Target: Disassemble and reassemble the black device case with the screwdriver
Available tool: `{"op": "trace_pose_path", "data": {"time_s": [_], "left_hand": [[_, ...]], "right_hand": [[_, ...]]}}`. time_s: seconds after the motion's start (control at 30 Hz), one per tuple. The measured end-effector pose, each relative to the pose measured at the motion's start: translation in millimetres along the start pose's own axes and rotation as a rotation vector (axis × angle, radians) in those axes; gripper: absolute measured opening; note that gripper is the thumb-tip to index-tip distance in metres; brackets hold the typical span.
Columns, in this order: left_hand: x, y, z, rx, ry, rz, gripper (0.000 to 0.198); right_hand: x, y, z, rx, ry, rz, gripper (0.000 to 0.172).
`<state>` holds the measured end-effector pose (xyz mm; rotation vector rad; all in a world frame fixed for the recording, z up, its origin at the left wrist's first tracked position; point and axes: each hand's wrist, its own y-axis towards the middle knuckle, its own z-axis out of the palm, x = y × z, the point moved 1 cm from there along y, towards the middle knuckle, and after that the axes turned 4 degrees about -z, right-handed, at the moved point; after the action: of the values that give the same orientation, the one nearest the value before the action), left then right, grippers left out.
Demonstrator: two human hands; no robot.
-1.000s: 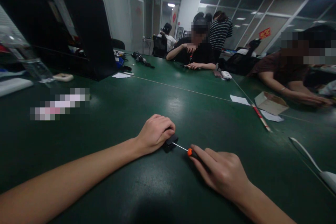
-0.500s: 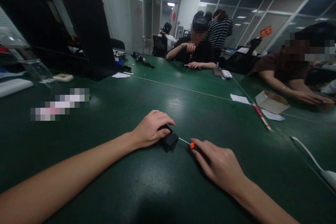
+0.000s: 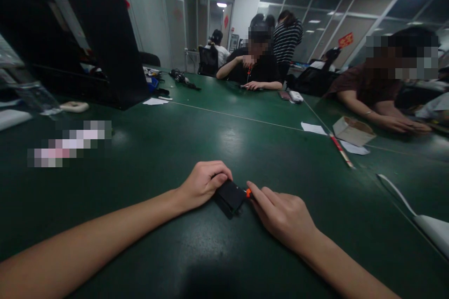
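My left hand (image 3: pixel 206 182) is closed on a small black box-like device (image 3: pixel 230 196) that rests on the green table (image 3: pixel 168 252). Its thumb lies over the top edge, and the fingers wrap the far side. In my right hand (image 3: pixel 282 212) is a screwdriver (image 3: pixel 249 193) with an orange collar; most of its dark handle is hidden under the fingers. The screwdriver points left at the device's right end. Little of the metal shaft shows between collar and device, and its tip is hidden.
A black panelled stand (image 3: pixel 129 60) and a clear bottle (image 3: pixel 38 96) stand at left. To the right are an open cardboard box (image 3: pixel 351 131), a red-and-white stick (image 3: pixel 341 151), papers and a white object with a cord (image 3: pixel 431 231). Co-workers sit across the table and at right.
The screwdriver has moved left against the device, with much less shaft showing. My left thumb and fingers have closed more tightly over the device, which sits slightly nearer to me. The view has shifted slightly.
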<state>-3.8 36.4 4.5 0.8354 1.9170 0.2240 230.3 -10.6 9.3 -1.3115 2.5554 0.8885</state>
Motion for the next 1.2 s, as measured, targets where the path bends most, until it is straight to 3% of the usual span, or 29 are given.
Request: {"op": "trace_pose_path", "data": {"time_s": [0.1,0.2,0.3,0.57,0.83,1.0,1.2], "left_hand": [[0.7,3.2,-6.3,0.059,-0.046,-0.009,0.07],[6.8,9.2,-22.3,0.323,-0.02,0.002,0.069],[13.4,12.3,-35.2,0.43,0.06,-0.072,0.058],[15.5,4.0,-19.4,0.302,0.081,-0.043,0.053],[14.1,4.3,-17.1,0.287,0.048,-0.043,0.055],[10.9,5.1,-18.1,0.242,0.05,-0.064,0.05],[20.6,7.1,-18.8,0.083,-0.133,-0.227,0.048]], "right_hand": [[-1.3,0.2,-0.2,-0.001,0.013,0.018,0.031],[-4.2,0.3,-3.1,-0.003,0.009,0.011,0.031],[-5.5,-0.3,-5.3,0.022,-0.012,0.003,0.032],[-1.8,0.3,-11.5,0.069,-0.081,-0.084,0.04],[-9.3,0.3,3.8,0.188,0.5,0.17,0.033],[-35.8,-8.2,12.1,0.175,0.367,0.186,0.027],[-50.8,-10.1,15.5,0.149,0.272,0.379,0.028]]}}
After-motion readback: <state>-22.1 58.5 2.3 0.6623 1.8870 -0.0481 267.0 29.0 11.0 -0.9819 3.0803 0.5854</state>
